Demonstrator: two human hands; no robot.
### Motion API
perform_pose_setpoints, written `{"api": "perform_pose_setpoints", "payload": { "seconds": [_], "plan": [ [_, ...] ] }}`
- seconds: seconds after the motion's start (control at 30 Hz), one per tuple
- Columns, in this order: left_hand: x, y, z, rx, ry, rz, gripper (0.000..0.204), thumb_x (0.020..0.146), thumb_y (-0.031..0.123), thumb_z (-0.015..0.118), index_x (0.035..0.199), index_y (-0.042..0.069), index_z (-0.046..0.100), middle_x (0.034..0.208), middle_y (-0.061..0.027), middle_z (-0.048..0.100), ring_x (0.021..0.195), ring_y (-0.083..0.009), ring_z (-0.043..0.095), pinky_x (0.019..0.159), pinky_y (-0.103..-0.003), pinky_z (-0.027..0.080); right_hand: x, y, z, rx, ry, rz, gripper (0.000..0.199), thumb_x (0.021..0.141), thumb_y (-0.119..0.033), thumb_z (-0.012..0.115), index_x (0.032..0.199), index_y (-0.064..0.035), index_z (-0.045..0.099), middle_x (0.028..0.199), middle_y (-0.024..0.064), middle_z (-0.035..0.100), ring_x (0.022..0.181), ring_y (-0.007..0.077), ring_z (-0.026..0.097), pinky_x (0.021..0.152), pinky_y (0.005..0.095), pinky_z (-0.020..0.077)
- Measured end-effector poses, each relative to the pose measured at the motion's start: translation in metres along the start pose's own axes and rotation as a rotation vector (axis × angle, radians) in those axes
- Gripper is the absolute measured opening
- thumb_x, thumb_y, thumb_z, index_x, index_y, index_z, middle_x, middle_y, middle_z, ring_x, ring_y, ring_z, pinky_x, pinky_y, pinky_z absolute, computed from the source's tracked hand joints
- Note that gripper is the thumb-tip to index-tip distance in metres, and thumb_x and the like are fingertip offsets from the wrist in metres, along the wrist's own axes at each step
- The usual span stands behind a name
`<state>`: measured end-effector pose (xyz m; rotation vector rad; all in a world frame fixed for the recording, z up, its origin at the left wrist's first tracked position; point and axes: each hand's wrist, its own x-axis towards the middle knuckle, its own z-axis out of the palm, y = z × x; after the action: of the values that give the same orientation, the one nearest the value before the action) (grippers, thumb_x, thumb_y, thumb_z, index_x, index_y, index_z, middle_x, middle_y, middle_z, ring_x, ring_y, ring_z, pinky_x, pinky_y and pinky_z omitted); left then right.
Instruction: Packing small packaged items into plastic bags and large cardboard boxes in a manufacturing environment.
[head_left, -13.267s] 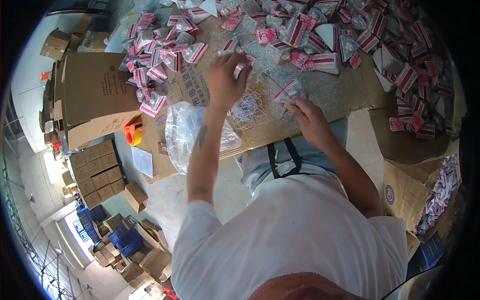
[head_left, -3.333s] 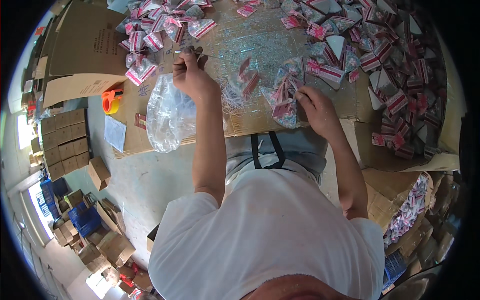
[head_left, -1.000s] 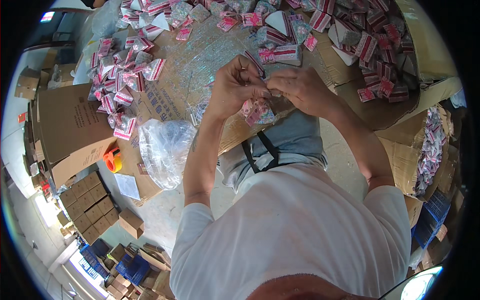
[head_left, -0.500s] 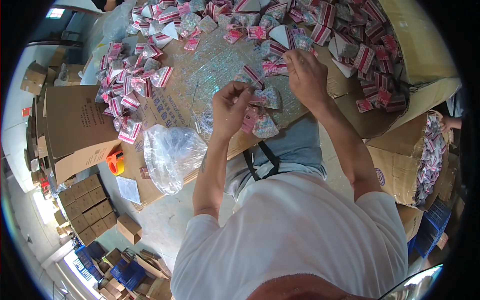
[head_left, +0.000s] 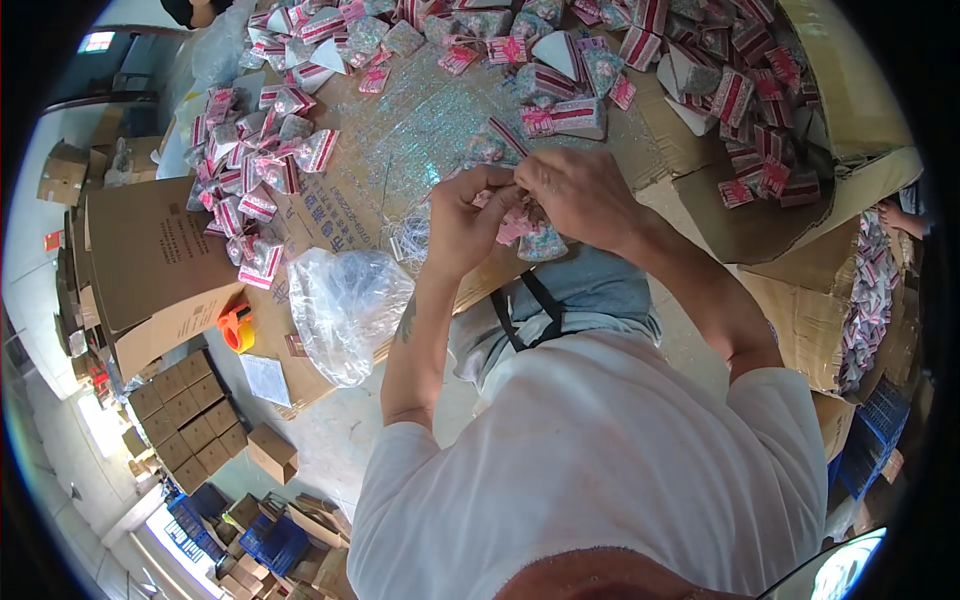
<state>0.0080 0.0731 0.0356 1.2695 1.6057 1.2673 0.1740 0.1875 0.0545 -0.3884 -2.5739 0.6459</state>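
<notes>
My left hand and my right hand meet over the near edge of the work table, fingers pinched together. Between and below them shows a small clear packet of pale glittery bits with a pink card. The left fingers are closed at the packet's top. My right fingertips press against the same spot, and what they pinch is hidden. Just beyond the hands lies another glitter packet with a pink-striped header. Loose white strings lie beside my left wrist.
Heaps of similar packets cover the table's left and far sides. An open carton with more packets stands at right. A clear plastic bag, an orange tape dispenser and a brown box are at left. Glitter litters the cardboard top.
My right hand has come down and left to meet my left hand, which stays nearly in place. The packet between them is now more covered by the fingers.
</notes>
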Motion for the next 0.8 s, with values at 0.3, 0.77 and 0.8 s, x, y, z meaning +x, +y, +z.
{"api": "perform_pose_setpoints", "payload": {
  "seconds": [0.3,0.77,0.8],
  "plan": [
    [-0.001,0.003,0.004,-0.52,0.017,-0.12,0.008,0.095,0.0,0.065,0.102,-0.004,0.066,0.095,-0.0071,0.07,0.087,-0.0127,0.064,0.082,-0.028,0.051,-0.018,0.012,0.015,0.434,0.124,0.228,0.03,0.096,-0.016,0.061,0.124,-0.0055,0.062,0.122,0.0179,0.062,0.112,0.0359,0.061,0.095,0.0421,0.0503],
    [0.0,-0.003,0.004,-0.448,0.025,-0.153,0.008,0.093,-0.004,0.065,0.1,-0.006,0.064,0.091,-0.01,0.071,0.08,-0.014,0.067,0.075,-0.027,0.055,-0.013,0.011,0.014,0.297,-0.072,0.201,0.022,0.094,-0.018,0.064,0.108,-0.0012,0.066,0.101,0.0165,0.067,0.098,0.0339,0.065,0.082,0.0422,0.0511],
    [0.001,-0.003,0.009,-0.48,0.069,-0.149,0.009,0.092,-0.005,0.066,0.101,-0.007,0.063,0.09,-0.0111,0.071,0.078,-0.0147,0.068,0.072,-0.027,0.056,-0.017,0.011,0.019,0.407,0.031,0.27,0.023,0.095,-0.018,0.063,0.109,0.0003,0.065,0.1,0.0179,0.066,0.096,0.0343,0.065,0.081,0.0416,0.0506]
  ]
}}
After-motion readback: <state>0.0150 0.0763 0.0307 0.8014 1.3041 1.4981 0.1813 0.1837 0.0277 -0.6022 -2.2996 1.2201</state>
